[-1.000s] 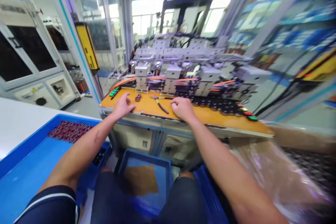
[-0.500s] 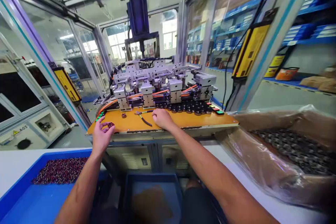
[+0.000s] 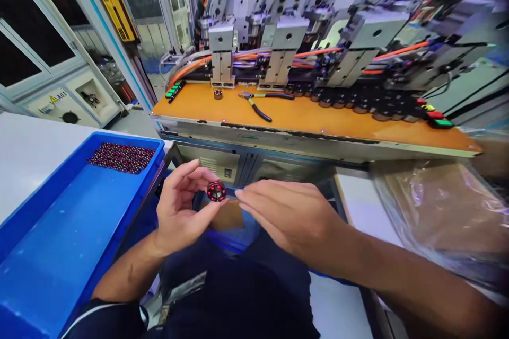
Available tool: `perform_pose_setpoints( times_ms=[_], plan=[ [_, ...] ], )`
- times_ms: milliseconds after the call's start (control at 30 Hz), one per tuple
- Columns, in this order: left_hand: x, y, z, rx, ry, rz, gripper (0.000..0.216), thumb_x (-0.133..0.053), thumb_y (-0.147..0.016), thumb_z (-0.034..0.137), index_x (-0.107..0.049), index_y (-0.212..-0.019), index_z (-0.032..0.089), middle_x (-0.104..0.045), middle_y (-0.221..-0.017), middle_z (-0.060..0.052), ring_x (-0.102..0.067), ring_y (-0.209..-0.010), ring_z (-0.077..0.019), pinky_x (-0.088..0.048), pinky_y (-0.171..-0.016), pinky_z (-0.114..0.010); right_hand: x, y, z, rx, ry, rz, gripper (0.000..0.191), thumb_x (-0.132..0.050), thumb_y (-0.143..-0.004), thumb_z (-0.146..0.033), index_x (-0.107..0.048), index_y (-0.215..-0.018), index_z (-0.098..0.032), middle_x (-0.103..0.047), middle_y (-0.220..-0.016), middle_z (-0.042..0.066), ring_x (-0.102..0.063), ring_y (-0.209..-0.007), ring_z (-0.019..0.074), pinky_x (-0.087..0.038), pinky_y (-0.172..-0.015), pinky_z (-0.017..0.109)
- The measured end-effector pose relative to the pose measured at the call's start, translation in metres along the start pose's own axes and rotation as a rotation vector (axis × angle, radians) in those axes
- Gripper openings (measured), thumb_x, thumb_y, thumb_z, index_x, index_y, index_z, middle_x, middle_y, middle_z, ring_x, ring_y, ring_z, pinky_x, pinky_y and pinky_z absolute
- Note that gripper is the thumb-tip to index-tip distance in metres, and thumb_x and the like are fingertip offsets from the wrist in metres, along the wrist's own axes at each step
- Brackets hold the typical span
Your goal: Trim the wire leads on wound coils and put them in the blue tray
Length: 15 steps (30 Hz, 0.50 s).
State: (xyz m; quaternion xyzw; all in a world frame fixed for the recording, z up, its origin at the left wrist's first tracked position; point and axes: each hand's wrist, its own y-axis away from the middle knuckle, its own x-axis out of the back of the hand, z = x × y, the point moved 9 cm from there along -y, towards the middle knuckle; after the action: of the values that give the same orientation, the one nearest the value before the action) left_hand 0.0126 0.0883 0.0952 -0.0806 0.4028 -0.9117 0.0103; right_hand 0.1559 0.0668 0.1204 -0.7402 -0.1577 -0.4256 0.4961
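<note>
My left hand [image 3: 185, 206] holds a small motor stator [image 3: 216, 190] between thumb and fingertips, above my lap. The stator is round, with dark red windings and an open centre facing me. My right hand [image 3: 292, 212] is just to its right, fingers pressed together and pointing at it, with a slight gap between. Whatever those fingers may pinch is hidden. On the orange bench top [image 3: 191, 108] beyond lie pliers [image 3: 256, 100] with black and yellow handles. Another small stator [image 3: 218, 94] stands to the left of them.
A blue tray [image 3: 75, 212] at left contains many similar dark red parts [image 3: 121, 158]. Behind the bench top stands a machine with metal clamping blocks [image 3: 221, 37]. A row of black round parts [image 3: 360, 101] lines the bench's right side. A plastic-lined carton [image 3: 445, 196] is at right.
My view has tipped down and closer. Both hands have drawn back from over the bench to in front of my body and come together, the stator still in my left hand.
</note>
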Motion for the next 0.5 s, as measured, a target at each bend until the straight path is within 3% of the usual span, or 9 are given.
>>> perform_pose_setpoints(
  times_ms=[133,300,400,500],
  plan=[
    [-0.007,0.002,-0.005,0.023,0.050,-0.023,0.084,-0.079,-0.068,-0.001,-0.045,-0.139,0.028,-0.067,-0.101,0.000,-0.070,-0.087,-0.0104,-0.062,-0.078,-0.020,-0.014,0.019,0.004,-0.075,-0.135,-0.082,0.022,-0.047,-0.094,-0.010,-0.067,-0.087,-0.015,-0.060,-0.062,0.000,-0.052,-0.055,0.0107,-0.039,-0.054,0.025],
    [-0.010,0.007,-0.015,0.108,0.137,-0.052,0.084,-0.079,-0.070,0.000,-0.042,-0.140,0.028,-0.068,-0.104,-0.002,-0.071,-0.089,-0.0124,-0.062,-0.078,-0.021,-0.019,0.032,0.009,-0.182,-0.508,-0.160,0.016,-0.052,-0.096,-0.013,-0.068,-0.092,-0.016,-0.064,-0.067,-0.001,-0.055,-0.057,0.0073,-0.039,-0.056,0.021],
    [-0.013,0.014,-0.011,0.096,0.166,-0.076,0.085,-0.076,-0.072,-0.004,-0.041,-0.143,0.027,-0.069,-0.110,-0.005,-0.071,-0.097,-0.0144,-0.062,-0.084,-0.024,-0.026,0.031,0.032,-0.417,-0.732,-0.103,0.013,-0.070,-0.087,-0.021,-0.068,-0.099,-0.016,-0.068,-0.089,0.003,-0.055,-0.061,0.0058,-0.043,-0.055,0.019],
    [-0.021,0.020,-0.006,0.089,0.183,-0.130,0.088,-0.073,-0.072,-0.008,-0.038,-0.145,0.026,-0.070,-0.116,-0.007,-0.071,-0.102,-0.0149,-0.061,-0.089,-0.024,-0.043,0.035,0.054,-0.736,-1.016,0.038,0.023,-0.081,-0.075,-0.027,-0.064,-0.086,-0.016,-0.062,-0.083,0.001,-0.052,-0.059,0.0057,-0.043,-0.052,0.019]
  ],
)
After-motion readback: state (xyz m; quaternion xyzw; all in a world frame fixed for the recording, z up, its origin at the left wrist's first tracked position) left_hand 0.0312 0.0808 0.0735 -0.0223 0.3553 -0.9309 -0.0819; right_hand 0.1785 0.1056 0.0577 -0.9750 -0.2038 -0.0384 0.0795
